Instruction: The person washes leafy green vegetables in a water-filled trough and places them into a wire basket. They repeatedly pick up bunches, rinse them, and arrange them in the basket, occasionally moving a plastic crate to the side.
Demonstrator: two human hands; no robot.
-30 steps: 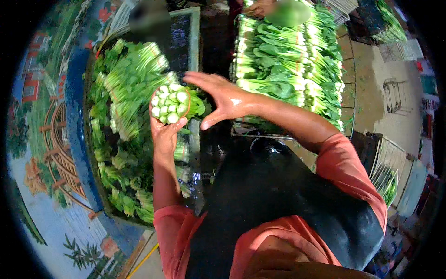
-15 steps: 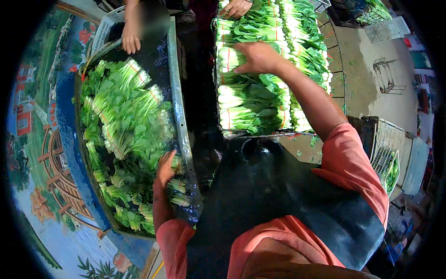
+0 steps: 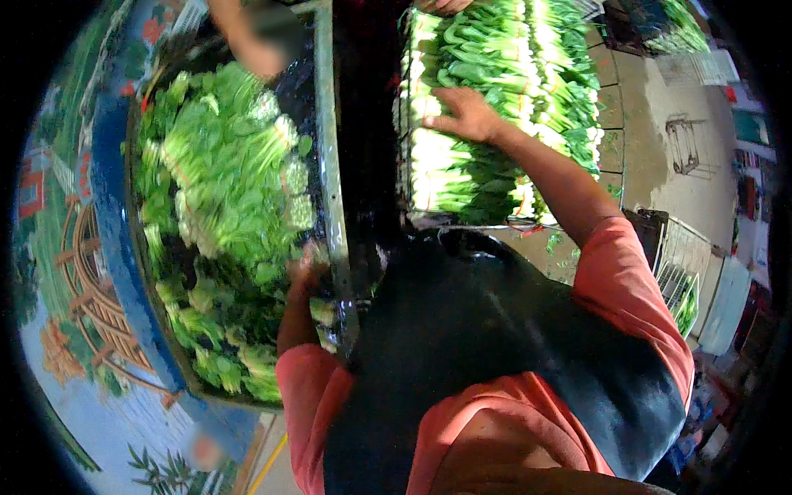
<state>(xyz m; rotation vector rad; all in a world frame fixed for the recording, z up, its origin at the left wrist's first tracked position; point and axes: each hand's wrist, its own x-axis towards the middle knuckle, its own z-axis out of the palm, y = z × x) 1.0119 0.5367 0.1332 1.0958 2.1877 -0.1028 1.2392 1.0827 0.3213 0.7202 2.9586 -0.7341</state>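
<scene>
Right grip [image 3: 469,115] lies over the banded greens [image 3: 487,54] in the crate [image 3: 407,194], thumb and forefinger spread apart, the hand touching the pale stem ends along the crate's left side. Left grip [image 3: 307,268] is down at the right side of the long tub [image 3: 336,177], among the loose-lying bundles [image 3: 227,165]; motion blur there, so I cannot tell whether it is spread or pinching anything. The crate stands to the right of the tub, a dark gap between the two. In the crate, bundles are packed close, running in rows across it: white stem ends at the left and again near the middle, leaves to the right of each. Thin red bands circle bundles in both places. In the tub the bundles slant in several directions, leafy and wet, with darker water along the right. Another person's forearm [image 3: 233,29] comes in over the far end of the tub, its hand blurred; a second hand [image 3: 445,6] shows at the crate's far edge. I wear a black apron [image 3: 487,338] over a coral shirt [image 3: 634,276]. Left of the tub, a painted wall [image 3: 62,289] shows a brown bridge and water. Far right, stacked goods [image 3: 749,186]; any lettering on them is too small to read.
</scene>
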